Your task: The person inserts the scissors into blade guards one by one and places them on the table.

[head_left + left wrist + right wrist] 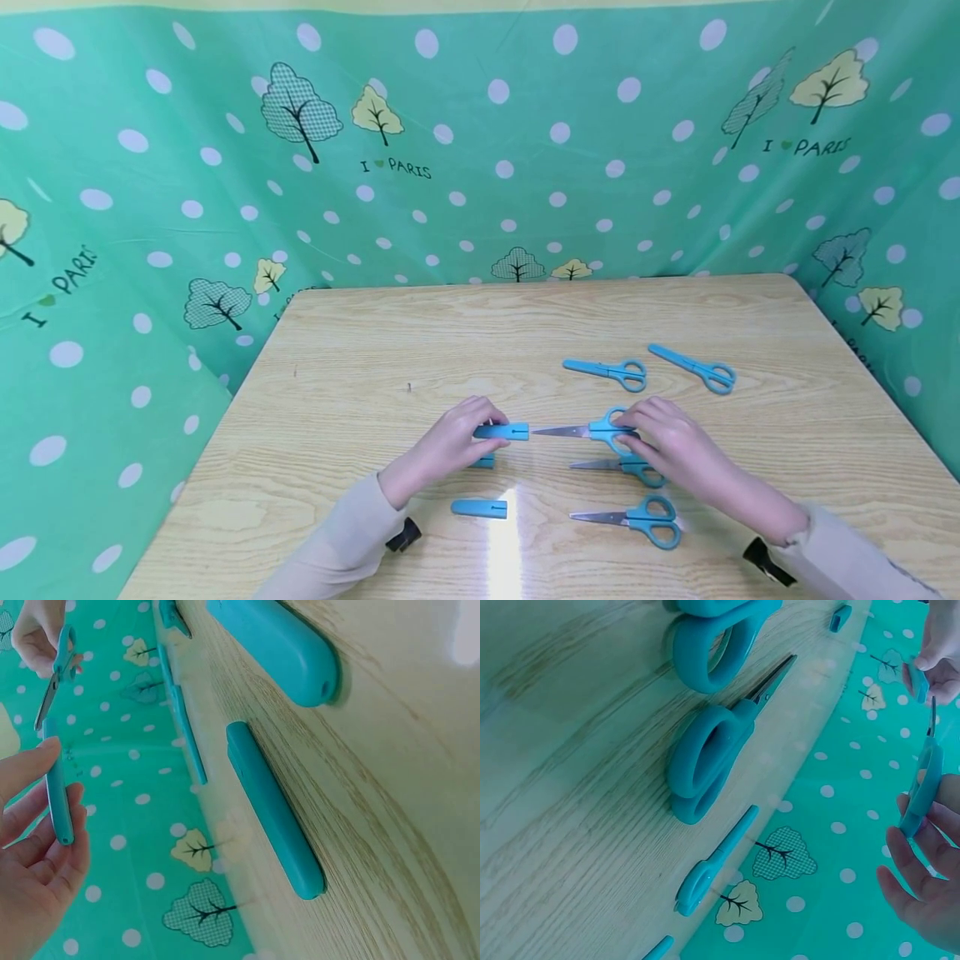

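Find the left hand over the middle of the bench, with grip pinched closed around a blue blade sheath. Just right, find the right hand pinching blue-handled scissors by the loops, pointing at the sheath without touching. Best to align both before sliding gently together.

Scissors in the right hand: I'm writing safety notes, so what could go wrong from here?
The bare blades point toward the left hand, so a slip might nick it. They could also miss the cover which that hand pinches, and slide past its end.
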The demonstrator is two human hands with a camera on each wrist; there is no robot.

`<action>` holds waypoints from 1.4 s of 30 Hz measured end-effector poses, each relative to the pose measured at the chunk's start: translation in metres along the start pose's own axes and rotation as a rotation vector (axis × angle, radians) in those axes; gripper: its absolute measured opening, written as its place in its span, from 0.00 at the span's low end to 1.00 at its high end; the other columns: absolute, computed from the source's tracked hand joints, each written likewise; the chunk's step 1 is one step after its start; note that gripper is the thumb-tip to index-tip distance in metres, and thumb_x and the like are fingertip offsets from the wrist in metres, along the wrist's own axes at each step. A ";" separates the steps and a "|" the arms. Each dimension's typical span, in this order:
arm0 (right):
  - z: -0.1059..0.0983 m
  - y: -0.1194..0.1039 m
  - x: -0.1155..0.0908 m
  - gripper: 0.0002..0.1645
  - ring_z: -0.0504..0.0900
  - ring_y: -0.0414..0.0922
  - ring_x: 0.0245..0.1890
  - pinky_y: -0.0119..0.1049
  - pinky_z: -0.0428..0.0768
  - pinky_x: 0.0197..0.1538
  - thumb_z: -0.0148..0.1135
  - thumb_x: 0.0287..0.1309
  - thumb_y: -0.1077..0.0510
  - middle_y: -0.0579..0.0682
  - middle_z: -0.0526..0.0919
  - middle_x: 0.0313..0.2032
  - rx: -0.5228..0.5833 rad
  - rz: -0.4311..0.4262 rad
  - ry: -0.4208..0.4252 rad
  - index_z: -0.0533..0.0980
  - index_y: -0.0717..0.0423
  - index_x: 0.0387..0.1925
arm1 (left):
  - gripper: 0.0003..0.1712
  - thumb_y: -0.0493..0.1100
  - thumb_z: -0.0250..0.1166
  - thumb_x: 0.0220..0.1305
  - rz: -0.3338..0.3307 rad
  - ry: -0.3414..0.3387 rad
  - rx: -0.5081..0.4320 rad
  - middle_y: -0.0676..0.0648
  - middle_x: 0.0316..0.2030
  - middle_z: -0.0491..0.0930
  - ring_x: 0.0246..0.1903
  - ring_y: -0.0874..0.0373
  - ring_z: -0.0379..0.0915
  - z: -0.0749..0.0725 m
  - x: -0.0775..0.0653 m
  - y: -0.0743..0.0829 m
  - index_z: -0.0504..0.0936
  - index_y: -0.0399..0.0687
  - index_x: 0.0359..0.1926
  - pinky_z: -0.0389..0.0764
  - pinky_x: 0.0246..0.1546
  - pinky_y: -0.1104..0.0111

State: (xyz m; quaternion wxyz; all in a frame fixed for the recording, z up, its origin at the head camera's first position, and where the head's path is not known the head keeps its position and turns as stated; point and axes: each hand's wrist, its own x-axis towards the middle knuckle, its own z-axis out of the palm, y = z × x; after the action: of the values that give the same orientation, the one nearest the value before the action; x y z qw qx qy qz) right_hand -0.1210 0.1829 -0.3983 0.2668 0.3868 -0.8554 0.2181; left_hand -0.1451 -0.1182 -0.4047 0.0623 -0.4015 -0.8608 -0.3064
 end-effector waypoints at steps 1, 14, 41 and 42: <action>0.000 0.000 0.000 0.29 0.74 0.39 0.32 0.28 0.71 0.41 0.37 0.63 0.42 0.44 0.79 0.29 -0.001 0.000 0.000 0.77 0.57 0.29 | 0.10 0.39 0.65 0.51 0.001 0.000 -0.001 0.52 0.31 0.74 0.32 0.63 0.68 0.000 0.000 0.000 0.76 0.42 0.35 0.73 0.33 0.79; 0.001 -0.001 0.001 0.27 0.74 0.39 0.32 0.30 0.72 0.41 0.40 0.62 0.43 0.44 0.79 0.29 -0.002 0.000 -0.011 0.77 0.57 0.29 | 0.11 0.39 0.66 0.51 -0.015 0.002 -0.020 0.52 0.31 0.75 0.33 0.63 0.69 0.001 0.000 0.003 0.76 0.42 0.36 0.74 0.33 0.79; 0.004 0.001 -0.001 0.29 0.73 0.38 0.30 0.27 0.72 0.38 0.36 0.63 0.42 0.43 0.79 0.28 -0.002 -0.017 0.000 0.77 0.57 0.29 | 0.11 0.40 0.66 0.51 -0.001 0.003 -0.011 0.52 0.31 0.75 0.33 0.63 0.69 0.003 0.000 0.004 0.76 0.42 0.36 0.73 0.33 0.79; 0.004 0.001 -0.001 0.29 0.73 0.38 0.30 0.27 0.72 0.37 0.36 0.63 0.42 0.43 0.79 0.28 -0.003 -0.019 0.001 0.77 0.57 0.29 | 0.11 0.40 0.66 0.51 0.003 0.002 -0.010 0.52 0.32 0.76 0.33 0.63 0.69 0.003 0.001 0.004 0.76 0.42 0.36 0.74 0.33 0.79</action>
State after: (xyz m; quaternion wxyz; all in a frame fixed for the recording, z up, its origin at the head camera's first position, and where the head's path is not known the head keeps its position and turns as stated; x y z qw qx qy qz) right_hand -0.1224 0.1818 -0.4021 0.2697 0.3945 -0.8519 0.2142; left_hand -0.1420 -0.1139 -0.4046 0.0616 -0.4027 -0.8587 -0.3109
